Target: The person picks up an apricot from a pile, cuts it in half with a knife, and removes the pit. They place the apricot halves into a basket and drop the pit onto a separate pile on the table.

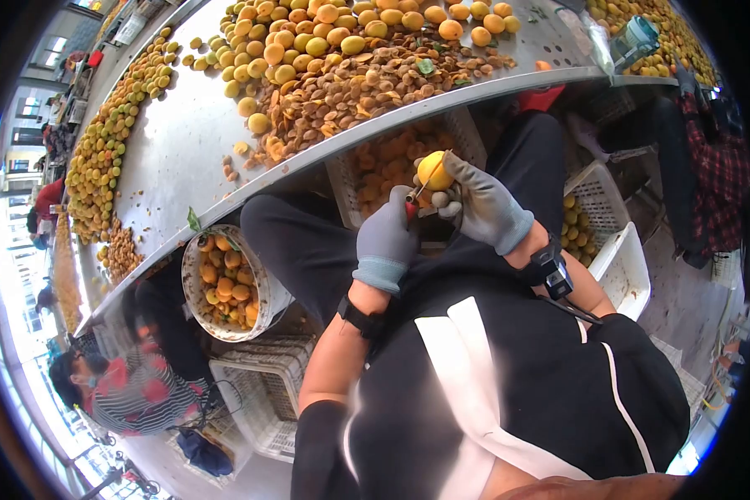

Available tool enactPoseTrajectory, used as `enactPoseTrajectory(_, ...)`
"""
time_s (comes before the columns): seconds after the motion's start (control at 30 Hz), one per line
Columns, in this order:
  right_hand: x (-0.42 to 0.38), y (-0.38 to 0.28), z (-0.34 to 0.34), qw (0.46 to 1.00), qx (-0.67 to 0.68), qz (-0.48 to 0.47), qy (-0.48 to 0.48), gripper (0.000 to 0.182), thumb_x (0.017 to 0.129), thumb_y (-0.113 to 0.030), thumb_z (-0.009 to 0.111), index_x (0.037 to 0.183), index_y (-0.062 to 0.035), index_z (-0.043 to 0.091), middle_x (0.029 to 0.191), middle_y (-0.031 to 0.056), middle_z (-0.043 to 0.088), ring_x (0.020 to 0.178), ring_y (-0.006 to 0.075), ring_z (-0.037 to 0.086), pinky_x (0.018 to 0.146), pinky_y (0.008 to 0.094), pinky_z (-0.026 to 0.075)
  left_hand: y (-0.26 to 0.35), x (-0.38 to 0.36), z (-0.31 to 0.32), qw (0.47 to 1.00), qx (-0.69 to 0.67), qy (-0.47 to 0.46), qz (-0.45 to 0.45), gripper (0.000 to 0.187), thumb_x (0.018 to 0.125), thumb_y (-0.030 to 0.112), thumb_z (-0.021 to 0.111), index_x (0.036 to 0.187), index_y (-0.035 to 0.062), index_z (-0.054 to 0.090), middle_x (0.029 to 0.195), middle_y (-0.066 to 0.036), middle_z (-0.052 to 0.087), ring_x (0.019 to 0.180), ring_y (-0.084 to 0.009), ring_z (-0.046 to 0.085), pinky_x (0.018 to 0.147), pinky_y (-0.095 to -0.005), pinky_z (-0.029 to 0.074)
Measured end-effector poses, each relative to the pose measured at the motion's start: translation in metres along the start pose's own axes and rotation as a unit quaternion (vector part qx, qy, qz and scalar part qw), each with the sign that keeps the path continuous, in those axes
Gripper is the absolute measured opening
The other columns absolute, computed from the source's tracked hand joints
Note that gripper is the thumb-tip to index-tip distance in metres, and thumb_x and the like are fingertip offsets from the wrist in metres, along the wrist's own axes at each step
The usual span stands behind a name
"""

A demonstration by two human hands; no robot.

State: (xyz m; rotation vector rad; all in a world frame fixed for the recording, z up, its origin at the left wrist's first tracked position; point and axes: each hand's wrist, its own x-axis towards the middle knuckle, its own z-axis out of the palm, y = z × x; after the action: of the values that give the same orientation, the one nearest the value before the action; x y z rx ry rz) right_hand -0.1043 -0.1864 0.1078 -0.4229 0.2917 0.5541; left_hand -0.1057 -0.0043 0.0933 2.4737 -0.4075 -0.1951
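Observation:
My left hand [387, 240], in a grey work glove, is closed around the red handle of a small knife [411, 210]. The thin blade points up to the right and meets the underside of a yellow-orange apricot [435, 170]. That apricot sits in the gloved fingers of my right hand [485, 207], which are closed on it. Both hands are over my lap, just in front of the table edge. Below and behind them stands a crate [338, 185] with orange apricot pieces [383, 162] in it.
A metal table [171, 158] carries whole apricots [308, 29] and a heap of brown pits [350, 96]. At my left stands a white bucket of apricots [193, 287], near a crate [262, 392]. Another crate [596, 196] is at my right. People sit on both sides.

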Motion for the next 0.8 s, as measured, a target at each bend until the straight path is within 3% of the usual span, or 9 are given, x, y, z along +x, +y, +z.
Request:
enactPoseTrajectory(0.13,0.0,0.002,0.008,1.0,-0.005,0.002,0.01,0.032,0.092,-0.029,0.063,0.111,-0.0048,0.056,0.095,0.0048,0.06,0.076,0.0106,0.061,0.063,0.0184,0.052,0.0,0.0,-0.004,1.0,0.012,0.014,0.004,0.019,0.087,0.015,0.055,0.105,0.0118,0.049,0.078,-0.017,0.062,0.073,-0.039,0.062,0.06,-0.0477,0.047)
enactPoseTrajectory(0.2,0.0,0.007,0.014,0.987,-0.12,-0.099,0.037,0.031,0.093,-0.027,0.061,0.113,-0.0041,0.057,0.096,0.0059,0.061,0.075,0.0106,0.061,0.063,0.0176,0.052,-0.004,0.001,-0.003,1.0,0.016,0.023,0.014,0.017,0.088,0.015,0.054,0.105,0.0114,0.05,0.079,-0.017,0.062,0.074,-0.0385,0.062,0.06,-0.0471,0.047)
enactPoseTrajectory(0.23,-0.002,0.007,0.016,0.987,-0.12,-0.099,0.037,0.031,0.093,-0.027,0.061,0.113,-0.0041,0.057,0.096,0.0059,0.061,0.075,0.0106,0.061,0.063,0.0176,0.052,-0.003,0.0,-0.003,1.0,0.015,0.023,0.014,0.017,0.088,0.015,0.054,0.105,0.0114,0.05,0.079,-0.017,0.062,0.074,-0.0385,0.062,0.06,-0.0471,0.047)
enactPoseTrajectory(0.33,-0.004,0.01,0.016,0.995,-0.057,-0.08,0.011,0.032,0.094,-0.025,0.06,0.118,-0.0034,0.055,0.101,0.0075,0.062,0.077,0.0113,0.062,0.066,0.0181,0.053,-0.003,-0.001,-0.005,0.999,-0.012,0.039,0.029,0.017,0.088,0.014,0.054,0.105,0.0112,0.051,0.079,-0.016,0.062,0.075,-0.0376,0.062,0.06,-0.0463,0.047)
enactPoseTrajectory(0.4,-0.002,0.013,0.007,0.996,0.047,-0.042,-0.06,0.041,0.097,-0.026,0.054,0.13,-0.0013,0.048,0.115,0.0136,0.06,0.085,0.0147,0.066,0.069,0.0196,0.057,-0.004,0.0,-0.002,0.997,-0.023,0.056,0.045,0.019,0.088,0.014,0.053,0.106,0.0114,0.052,0.08,-0.015,0.062,0.075,-0.0368,0.062,0.061,-0.0453,0.048)
enactPoseTrajectory(0.53,0.001,0.019,0.008,0.997,0.06,-0.044,-0.023,0.034,0.095,-0.023,0.058,0.121,-0.0025,0.054,0.104,0.0088,0.064,0.083,0.0138,0.067,0.066,0.019,0.057,-0.011,0.002,0.003,0.997,-0.002,0.059,0.04,0.02,0.087,0.013,0.053,0.107,0.0113,0.052,0.081,-0.015,0.062,0.075,-0.0363,0.062,0.061,-0.0447,0.048)
enactPoseTrajectory(0.6,0.004,0.023,0.006,0.996,0.014,-0.085,0.035,0.033,0.095,-0.023,0.057,0.122,-0.003,0.053,0.102,0.009,0.064,0.082,0.0143,0.067,0.063,0.0182,0.057,-0.017,0.006,0.006,0.996,0.02,0.074,0.045,0.022,0.086,0.013,0.055,0.108,0.0114,0.053,0.08,-0.014,0.062,0.075,-0.0363,0.062,0.061,-0.0444,0.049)
enactPoseTrajectory(0.7,0.004,0.024,0.01,0.986,-0.066,-0.148,0.027,0.035,0.095,-0.023,0.058,0.123,-0.004,0.052,0.103,0.0086,0.064,0.083,0.0144,0.067,0.067,0.0211,0.058,-0.019,0.009,0.008,0.995,0.014,0.082,0.054,0.022,0.086,0.013,0.056,0.108,0.0109,0.053,0.08,-0.014,0.062,0.075,-0.0361,0.063,0.061,-0.0439,0.049)
enactPoseTrajectory(0.8,0.003,0.015,0.014,0.977,-0.146,-0.15,0.033,0.035,0.095,-0.022,0.058,0.124,-0.0051,0.051,0.107,0.0084,0.063,0.086,0.0146,0.067,0.069,0.0225,0.057,-0.015,0.008,0.01,0.996,-0.052,0.055,0.048,0.02,0.086,0.013,0.057,0.105,0.0097,0.054,0.083,-0.016,0.064,0.077,-0.0365,0.063,0.062,-0.0421,0.049)
